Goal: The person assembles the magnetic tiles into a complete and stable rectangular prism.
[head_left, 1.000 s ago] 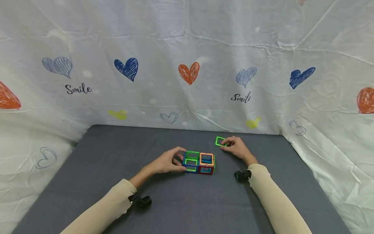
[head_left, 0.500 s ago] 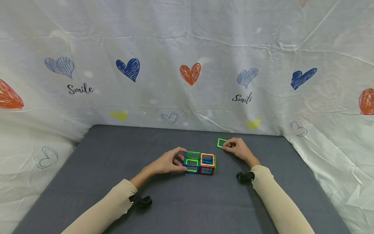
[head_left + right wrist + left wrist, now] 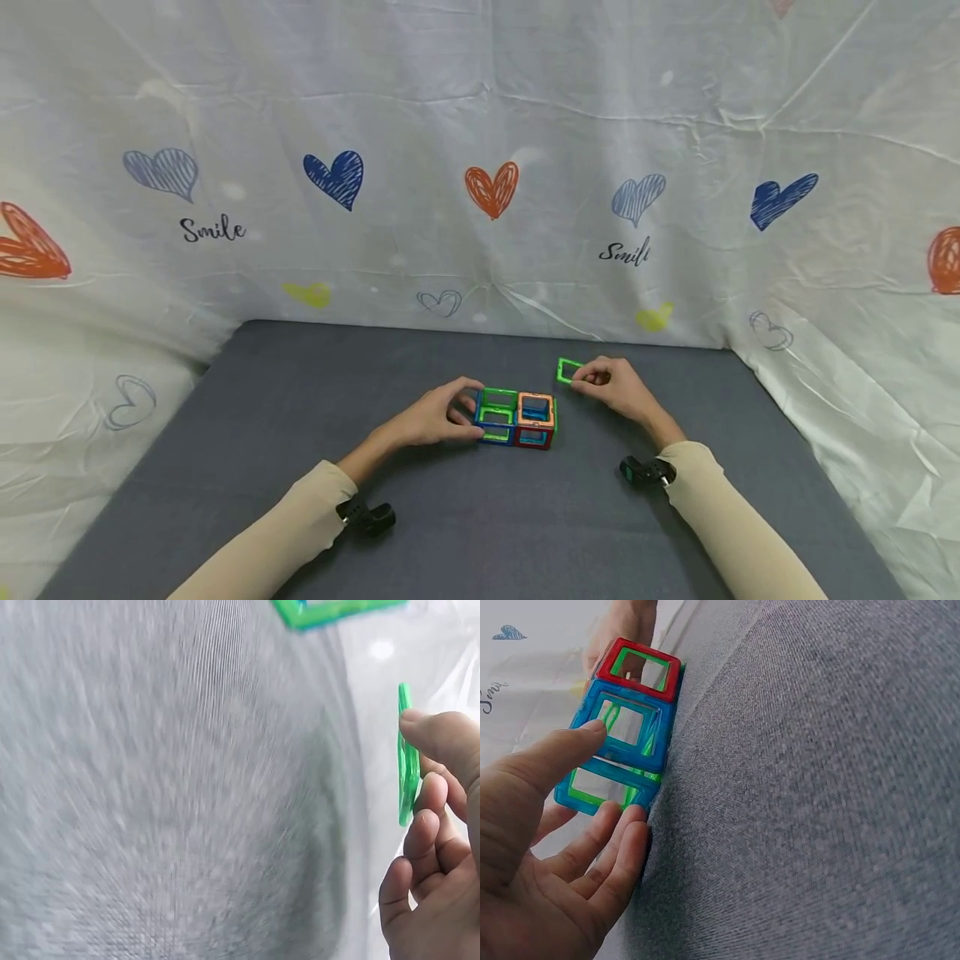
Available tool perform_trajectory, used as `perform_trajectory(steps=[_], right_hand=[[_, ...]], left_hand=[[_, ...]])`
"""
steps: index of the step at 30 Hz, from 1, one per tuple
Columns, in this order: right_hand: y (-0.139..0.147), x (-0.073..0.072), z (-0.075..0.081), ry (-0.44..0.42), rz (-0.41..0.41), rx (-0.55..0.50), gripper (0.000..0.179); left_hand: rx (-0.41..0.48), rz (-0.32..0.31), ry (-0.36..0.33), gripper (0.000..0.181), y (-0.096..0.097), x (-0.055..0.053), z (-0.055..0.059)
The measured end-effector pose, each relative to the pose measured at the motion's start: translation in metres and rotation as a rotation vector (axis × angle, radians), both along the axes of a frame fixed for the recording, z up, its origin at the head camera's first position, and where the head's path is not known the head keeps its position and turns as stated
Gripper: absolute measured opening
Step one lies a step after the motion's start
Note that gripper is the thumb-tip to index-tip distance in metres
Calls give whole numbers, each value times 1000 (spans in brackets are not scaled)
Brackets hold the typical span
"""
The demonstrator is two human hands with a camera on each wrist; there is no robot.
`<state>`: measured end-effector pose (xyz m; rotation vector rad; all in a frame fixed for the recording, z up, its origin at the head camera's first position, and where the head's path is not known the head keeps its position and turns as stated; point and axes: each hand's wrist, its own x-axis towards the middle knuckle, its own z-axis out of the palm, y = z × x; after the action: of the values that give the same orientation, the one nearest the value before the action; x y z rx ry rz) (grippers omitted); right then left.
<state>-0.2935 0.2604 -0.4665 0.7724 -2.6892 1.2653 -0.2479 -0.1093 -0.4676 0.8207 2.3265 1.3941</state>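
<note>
A small two-cell block of magnetic tiles [image 3: 497, 417] stands on the grey cloth, with blue and green frames at the left and orange and red ones at the right. My left hand [image 3: 433, 415] holds its left end, the thumb on a blue tile [image 3: 646, 750] and the fingertips at the end. A single square green magnetic tile [image 3: 564, 371] is pinched between thumb and fingers of my right hand [image 3: 618, 390], behind and to the right of the block. In the right wrist view this green tile [image 3: 407, 761] appears edge-on, apart from the block.
Grey cloth [image 3: 480, 517] covers the table. Behind it hangs a white curtain [image 3: 405, 233] printed with hearts, meeting the table's back edge. A black wrist camera sits on each forearm.
My right wrist has shifted a little right and toward me, and the green tile has come slightly nearer. The left hand stays on the block. The head view has drifted slightly.
</note>
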Motion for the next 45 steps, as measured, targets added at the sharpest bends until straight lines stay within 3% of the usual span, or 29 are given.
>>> perform_trajectory(steps=[13, 21, 35, 45], right_hand=[[-18, 30, 26, 23, 62, -53, 4], [-43, 50, 57, 48, 111, -87, 6], [-81, 47, 49, 18, 231, -44, 5], [-109, 51, 49, 15, 269, 27, 4]], left_hand=[[6, -10, 7, 67, 1, -1, -1], [11, -2, -4, 66, -2, 0, -3], [11, -12, -26, 65, -3, -1, -3], [10, -19, -26, 66, -2, -1, -1]])
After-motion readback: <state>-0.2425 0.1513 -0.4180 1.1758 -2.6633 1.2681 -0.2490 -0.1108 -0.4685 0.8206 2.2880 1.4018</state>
